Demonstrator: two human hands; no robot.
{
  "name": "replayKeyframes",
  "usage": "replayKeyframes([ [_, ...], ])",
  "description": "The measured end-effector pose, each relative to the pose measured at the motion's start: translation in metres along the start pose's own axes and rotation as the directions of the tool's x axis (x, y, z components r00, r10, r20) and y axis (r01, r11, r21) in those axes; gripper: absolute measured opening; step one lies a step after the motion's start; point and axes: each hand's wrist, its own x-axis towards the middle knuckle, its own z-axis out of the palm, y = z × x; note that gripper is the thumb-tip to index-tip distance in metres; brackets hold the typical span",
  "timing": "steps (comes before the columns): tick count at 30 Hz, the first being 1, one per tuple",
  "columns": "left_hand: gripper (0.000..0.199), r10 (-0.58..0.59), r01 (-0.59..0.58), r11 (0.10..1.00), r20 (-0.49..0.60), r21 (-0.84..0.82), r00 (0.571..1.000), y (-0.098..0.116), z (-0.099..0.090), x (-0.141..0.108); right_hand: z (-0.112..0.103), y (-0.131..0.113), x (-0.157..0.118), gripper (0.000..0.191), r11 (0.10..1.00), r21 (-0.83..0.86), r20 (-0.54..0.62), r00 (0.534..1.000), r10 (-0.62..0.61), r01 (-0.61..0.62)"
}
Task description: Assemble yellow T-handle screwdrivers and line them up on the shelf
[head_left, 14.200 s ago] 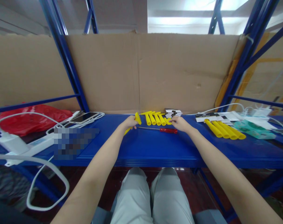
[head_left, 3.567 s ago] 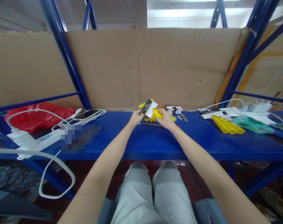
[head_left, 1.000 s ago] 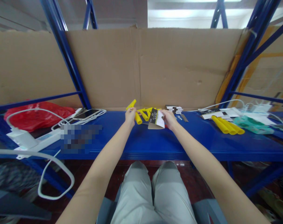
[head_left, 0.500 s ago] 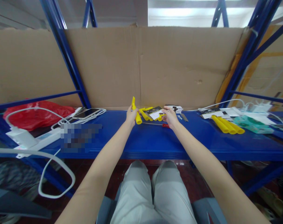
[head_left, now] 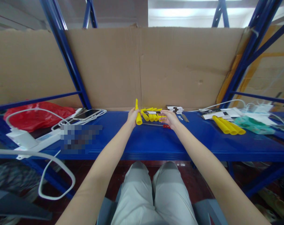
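My left hand (head_left: 132, 117) is closed around a yellow tube (head_left: 139, 118), wide at its near end and narrow at the far end, tilted upward. Just right of it, several similar yellow tubes (head_left: 151, 117) lie side by side on the blue shelf. A black-and-white printed card (head_left: 153, 112) shows as a thin strip across them. My right hand (head_left: 169, 118) is at the right end of this row, its fingers apart; whether the fingertips touch the last tube cannot be made out. Below the row lies a screwdriver with a red handle (head_left: 166, 126), partly hidden by my right hand.
A stack of cards (head_left: 174, 107) and a grey blade-like piece (head_left: 185, 117) lie behind my right hand. Farther right are more yellow tubes (head_left: 226, 125) and a green packet (head_left: 253, 125). A phone (head_left: 87, 114), white power strip (head_left: 48, 136) and red bag (head_left: 36, 114) occupy the left.
The printed card, held tilted up by my right hand before, now looks nearly flat among the tubes. My right fingers have spread. The tube in my left hand has swung more upright.
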Motion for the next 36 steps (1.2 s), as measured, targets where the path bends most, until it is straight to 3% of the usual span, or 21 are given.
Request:
replayKeyframes([
  [12,0.032,0.004,-0.004,1.000,0.010,-0.019,1.000,0.001,0.001,-0.003,-0.014,0.006,0.015,0.012,0.999,0.027,-0.063,0.998,0.020,-0.019],
  [17,0.037,0.005,-0.005,1.000,0.029,-0.019,1.000,-0.001,0.001,-0.001,-0.024,-0.006,0.026,0.012,0.999,0.021,-0.119,0.992,-0.035,0.038],
  [21,0.037,-0.002,0.003,0.999,0.044,-0.039,0.999,-0.003,0.001,-0.001,-0.042,-0.019,0.039,0.016,0.997,-0.034,-0.233,0.969,-0.078,0.072],
  [28,0.030,-0.002,0.005,0.999,0.065,-0.052,0.998,-0.002,0.002,-0.002,-0.095,-0.031,0.069,0.023,0.991,-0.126,-0.463,0.880,-0.107,0.054],
  [32,0.032,-0.001,0.002,1.000,0.107,-0.016,0.994,-0.003,0.001,-0.001,-0.109,-0.034,0.084,0.020,0.989,-0.144,-0.492,0.865,-0.102,0.034],
  [36,0.031,-0.007,0.012,0.999,0.132,-0.035,0.991,-0.004,0.002,-0.003,-0.103,-0.033,0.099,0.019,0.988,-0.155,-0.458,0.886,-0.077,0.006],
])
